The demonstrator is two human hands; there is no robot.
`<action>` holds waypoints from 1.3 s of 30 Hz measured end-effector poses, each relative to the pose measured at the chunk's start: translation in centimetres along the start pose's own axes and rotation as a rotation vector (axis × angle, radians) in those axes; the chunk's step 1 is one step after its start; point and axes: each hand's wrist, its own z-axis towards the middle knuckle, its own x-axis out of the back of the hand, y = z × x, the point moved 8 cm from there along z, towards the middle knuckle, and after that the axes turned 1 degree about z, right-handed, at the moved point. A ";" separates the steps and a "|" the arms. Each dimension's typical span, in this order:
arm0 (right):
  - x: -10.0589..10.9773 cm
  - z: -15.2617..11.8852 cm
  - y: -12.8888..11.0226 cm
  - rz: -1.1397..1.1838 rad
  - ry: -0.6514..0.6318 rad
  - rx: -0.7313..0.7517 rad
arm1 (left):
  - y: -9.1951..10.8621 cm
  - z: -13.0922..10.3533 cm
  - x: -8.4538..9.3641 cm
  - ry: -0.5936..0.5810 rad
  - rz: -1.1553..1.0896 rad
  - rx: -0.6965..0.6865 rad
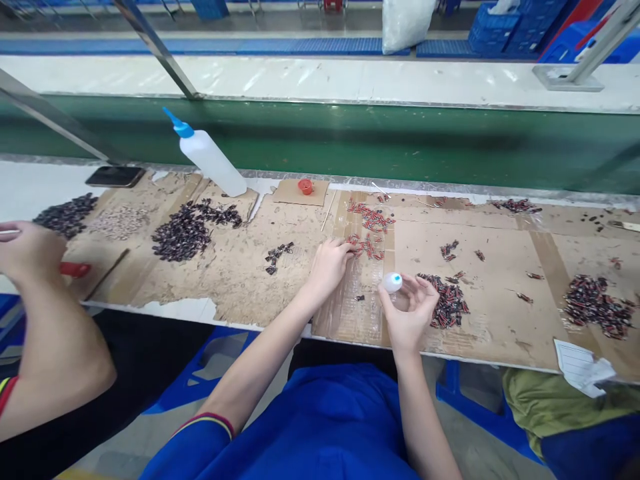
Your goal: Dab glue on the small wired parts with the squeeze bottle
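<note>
My left hand (330, 265) reaches to the edge of a heap of small red parts (371, 247), its fingertips drawn together among them; what they pinch is hidden. Between the thumb and fingers of my right hand (413, 310) is a small white squeeze bottle (391, 283), its pale blue tip pointing up toward me. Just right of that hand lies a pile of small black-and-red parts (450, 303). A second scatter of red parts (370, 215) spreads beyond my left fingertips. One tiny dark piece (359, 298) rests on the cardboard between my hands.
Cardboard (280, 287) covers the bench. Leftward are dark pieces (183, 233), a large white bottle (213, 160) with blue nozzle, a red cap (305, 187) and a phone (115, 176). A co-worker's hand (33, 253) is at far left. Another black-and-red pile (595, 307) lies right.
</note>
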 end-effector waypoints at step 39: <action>-1.6 -4.6 0.1 0.249 -0.157 -0.505 | 4.3 -9.2 1.7 0.058 -0.635 -0.066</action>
